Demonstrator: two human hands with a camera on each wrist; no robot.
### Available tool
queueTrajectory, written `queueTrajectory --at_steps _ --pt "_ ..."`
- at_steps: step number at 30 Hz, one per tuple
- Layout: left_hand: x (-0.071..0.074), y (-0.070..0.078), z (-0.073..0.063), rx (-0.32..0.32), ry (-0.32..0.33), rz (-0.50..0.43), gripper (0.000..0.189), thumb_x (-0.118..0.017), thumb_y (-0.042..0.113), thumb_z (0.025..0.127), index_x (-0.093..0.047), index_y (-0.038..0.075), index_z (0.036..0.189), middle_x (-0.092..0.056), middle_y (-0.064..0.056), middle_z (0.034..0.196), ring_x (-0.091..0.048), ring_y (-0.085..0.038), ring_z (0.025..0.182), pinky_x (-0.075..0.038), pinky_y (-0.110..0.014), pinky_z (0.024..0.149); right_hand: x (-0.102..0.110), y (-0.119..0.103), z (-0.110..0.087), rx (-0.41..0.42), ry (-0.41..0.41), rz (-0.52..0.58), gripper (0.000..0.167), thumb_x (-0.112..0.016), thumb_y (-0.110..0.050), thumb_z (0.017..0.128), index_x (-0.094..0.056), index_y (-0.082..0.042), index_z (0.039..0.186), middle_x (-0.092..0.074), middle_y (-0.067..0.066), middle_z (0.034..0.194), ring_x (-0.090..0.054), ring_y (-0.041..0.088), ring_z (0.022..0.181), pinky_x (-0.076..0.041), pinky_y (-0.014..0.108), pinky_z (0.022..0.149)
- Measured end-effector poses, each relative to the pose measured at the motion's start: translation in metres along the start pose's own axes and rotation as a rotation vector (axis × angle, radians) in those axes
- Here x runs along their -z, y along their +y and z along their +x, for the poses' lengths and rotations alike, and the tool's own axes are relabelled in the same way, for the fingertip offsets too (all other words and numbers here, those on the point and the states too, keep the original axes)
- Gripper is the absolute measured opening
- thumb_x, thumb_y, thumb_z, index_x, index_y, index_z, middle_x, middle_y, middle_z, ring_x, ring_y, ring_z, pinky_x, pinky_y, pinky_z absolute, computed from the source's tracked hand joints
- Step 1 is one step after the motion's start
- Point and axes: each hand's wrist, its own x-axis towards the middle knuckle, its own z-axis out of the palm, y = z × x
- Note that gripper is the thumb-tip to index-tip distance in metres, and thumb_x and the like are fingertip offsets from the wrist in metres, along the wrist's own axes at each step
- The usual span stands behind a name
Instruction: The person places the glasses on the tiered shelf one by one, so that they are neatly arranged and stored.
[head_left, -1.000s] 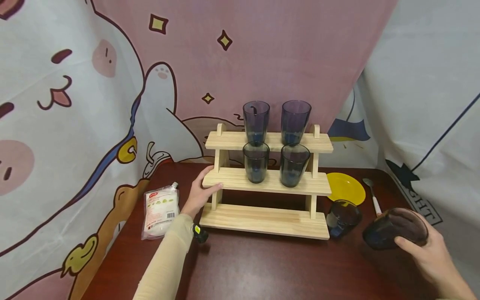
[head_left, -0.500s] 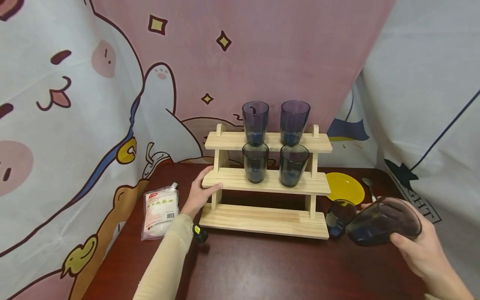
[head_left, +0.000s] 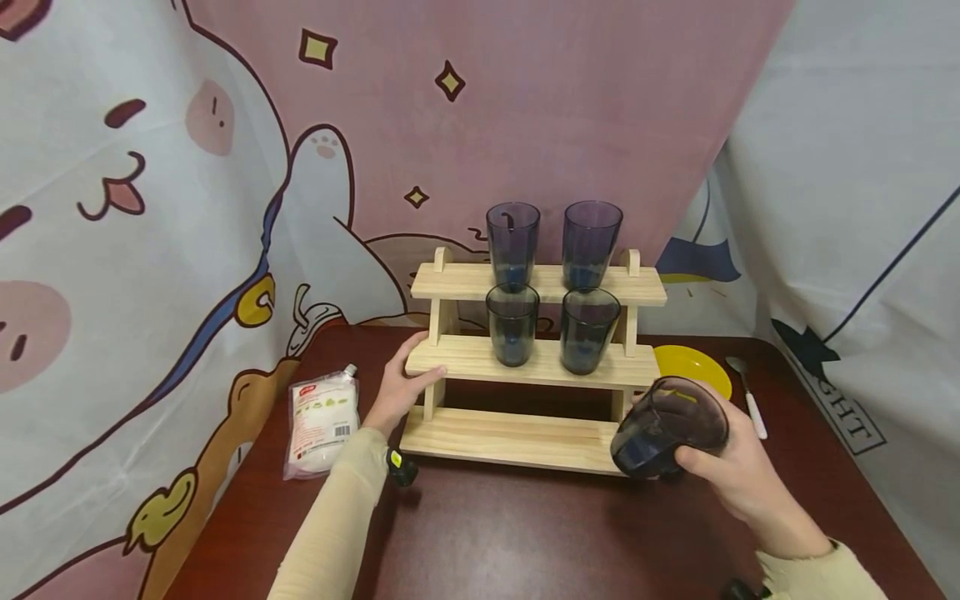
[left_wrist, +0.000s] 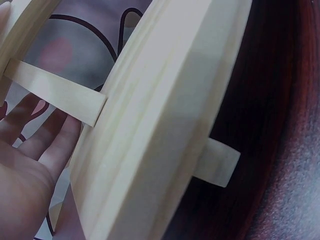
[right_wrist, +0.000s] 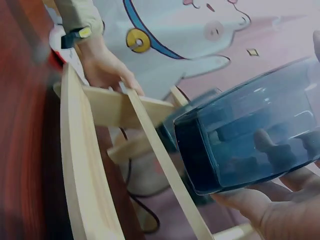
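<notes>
My right hand (head_left: 750,475) grips a dark tinted drinking glass (head_left: 663,429), tilted, in front of the right end of a three-tier wooden shelf rack (head_left: 517,433). In the right wrist view its thick blue base (right_wrist: 195,155) points toward the rack, with fingers wrapped around the wall. My left hand (head_left: 395,387) holds the left end of the middle tier, thumb over the front edge. The left wrist view shows its fingers (left_wrist: 62,142) beside an upright support. Two glasses (head_left: 512,246) stand on the top tier and two more glasses (head_left: 512,325) on the middle tier.
A yellow plate (head_left: 693,371) lies behind the rack's right end, with a white-handled spoon (head_left: 752,408) beside it. On the left is a white spouted pouch (head_left: 322,425). Printed cloth (head_left: 600,100) hangs around the dark red table (head_left: 510,533).
My right hand has carried the tilted glass leftward to the rack's bottom right corner, where it now covers another glass standing on the table. The left hand has stayed put.
</notes>
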Motion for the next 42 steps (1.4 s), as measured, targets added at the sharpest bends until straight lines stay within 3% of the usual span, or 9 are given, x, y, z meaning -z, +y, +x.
queueTrajectory --at_steps 5,10,17,21,25,31,42 --pt "0.000 0.000 0.000 0.000 0.000 0.004 0.074 -0.085 0.018 0.091 -0.051 0.026 0.156 -0.044 -0.001 0.163 -0.037 -0.027 0.150 -0.029 -0.053 0.122 -0.019 0.015 0.017 -0.017 -0.041 -0.052 0.063 -0.073 0.009 0.091 -0.048 0.006 0.148 -0.068 0.019 0.131 -0.070 0.024 0.117 -0.057 0.028 0.097" --pt "0.000 0.001 0.000 -0.005 0.003 0.011 0.074 -0.085 0.019 0.091 -0.051 0.025 0.156 -0.042 -0.001 0.164 -0.034 -0.026 0.152 -0.026 -0.054 0.124 -0.037 0.036 0.028 -0.088 -0.052 -0.150 0.068 -0.075 0.011 0.087 -0.053 -0.004 0.149 -0.067 0.011 0.135 -0.067 0.017 0.121 -0.055 0.025 0.099" --pt "-0.002 0.001 0.001 -0.013 0.003 0.002 0.074 -0.085 0.017 0.091 -0.051 0.023 0.156 -0.043 -0.003 0.164 -0.036 -0.027 0.151 -0.028 -0.053 0.123 -0.060 0.075 0.038 -0.120 -0.075 -0.073 0.066 -0.076 0.008 0.090 -0.050 -0.001 0.150 -0.064 0.026 0.134 -0.068 0.020 0.121 -0.057 0.028 0.097" --pt "-0.002 0.001 0.001 -0.009 0.004 0.004 0.074 -0.085 0.017 0.091 -0.051 0.024 0.156 -0.042 -0.003 0.164 -0.035 -0.027 0.151 -0.027 -0.053 0.123 -0.073 0.089 0.043 -0.156 -0.072 -0.019 0.067 -0.079 0.005 0.090 -0.050 -0.002 0.150 -0.062 0.028 0.135 -0.068 0.030 0.121 -0.059 0.030 0.093" --pt "-0.002 0.001 0.000 -0.005 0.008 0.016 0.074 -0.085 0.019 0.091 -0.051 0.025 0.156 -0.041 -0.002 0.165 -0.032 -0.027 0.153 -0.025 -0.055 0.124 -0.083 0.100 0.048 -0.182 -0.072 -0.010 0.069 -0.082 0.001 0.088 -0.052 -0.004 0.150 -0.063 0.026 0.136 -0.067 0.043 0.120 -0.061 0.034 0.090" --pt "-0.001 0.002 -0.001 -0.007 0.009 0.027 0.074 -0.085 0.019 0.091 -0.051 0.026 0.157 -0.041 -0.002 0.165 -0.033 -0.027 0.153 -0.026 -0.055 0.124 -0.095 0.111 0.054 -0.206 -0.070 -0.041 0.070 -0.085 -0.003 0.087 -0.052 0.000 0.149 -0.065 0.024 0.134 -0.065 0.050 0.119 -0.059 0.049 0.095" --pt "-0.001 0.002 -0.001 -0.003 0.011 0.017 0.076 -0.085 0.019 0.091 -0.049 0.022 0.158 -0.042 -0.004 0.165 -0.035 -0.028 0.152 -0.027 -0.053 0.123 -0.113 0.116 0.064 -0.236 -0.058 -0.082 0.069 -0.087 -0.012 0.087 -0.055 -0.012 0.148 -0.063 0.024 0.136 -0.065 0.046 0.122 -0.056 0.053 0.099"
